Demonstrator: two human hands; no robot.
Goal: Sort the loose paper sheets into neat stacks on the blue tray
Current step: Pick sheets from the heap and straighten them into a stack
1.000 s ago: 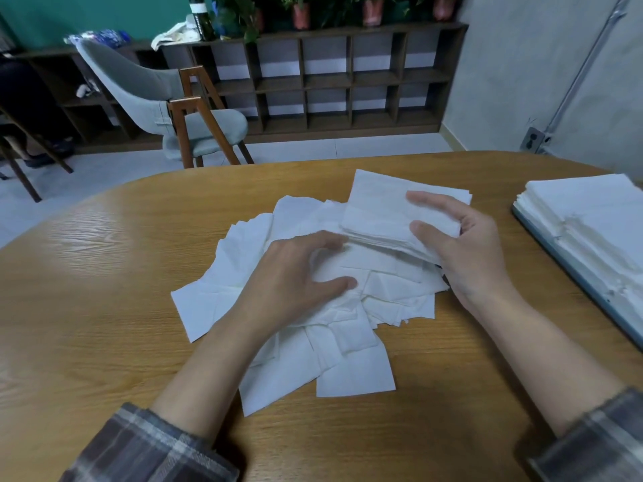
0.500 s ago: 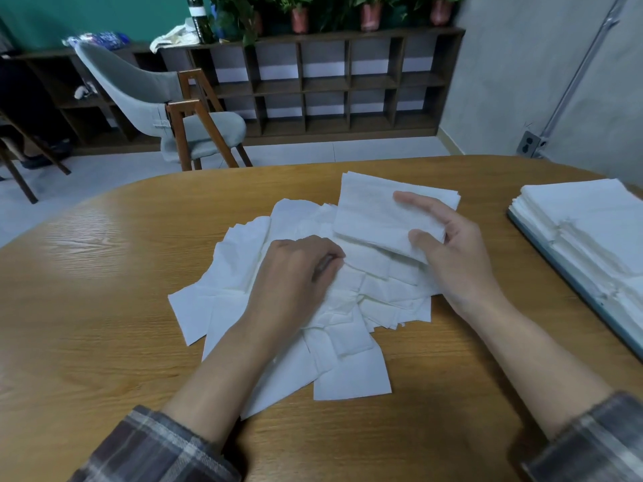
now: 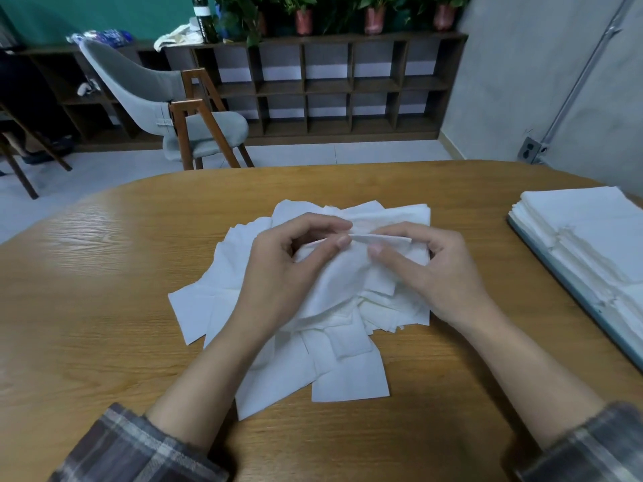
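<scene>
Head view: fingers (image 3: 327, 222) of left hand (image 3: 278, 276) and right hand (image 3: 445, 273) pinch one paper sheet (image 3: 344, 273); blue tray (image 3: 560, 269) lies rightward, nearer the right hand.

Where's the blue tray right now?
In the head view the blue tray lies on the table at the far right, under neat white stacks, right of the loose paper pile.

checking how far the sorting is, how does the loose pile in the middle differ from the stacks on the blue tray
The loose pile lies jumbled, sheets overlapping at odd angles; the tray stacks lie flat, edges aligned. The loose pile sits on the table; the tray stacks sit on the blue tray. The left hand and right hand pinch a sheet over the loose pile; nothing touches the tray stacks. Both are white paper.
</scene>
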